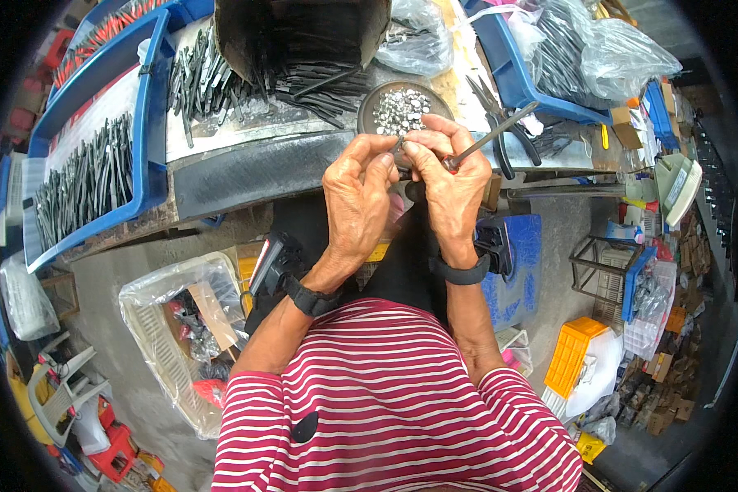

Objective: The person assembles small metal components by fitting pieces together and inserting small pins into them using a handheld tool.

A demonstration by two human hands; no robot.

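Both of my hands meet over the front edge of the workbench (258,168). My left hand (357,201) is closed, thumb and fingers pinching a small dark piece (398,148) whose kind I cannot make out. My right hand (451,180) is closed round a screwdriver (500,134) with a reddish handle, its shaft slanting up to the right. The right thumb and index finger touch the dark piece too. Just beyond my fingertips stands a round dish (445,102) of small shiny metal parts (400,111). Black-handled pliers (494,115) lie to the right of my right hand.
Slim black pieces (201,82) lie heaped at the bench's left, beside a dark open container (303,33). Blue trays (152,123) of similar pieces flank the work area. Below are a lined white basket (152,328), a blue box (512,271) and an orange crate (572,357).
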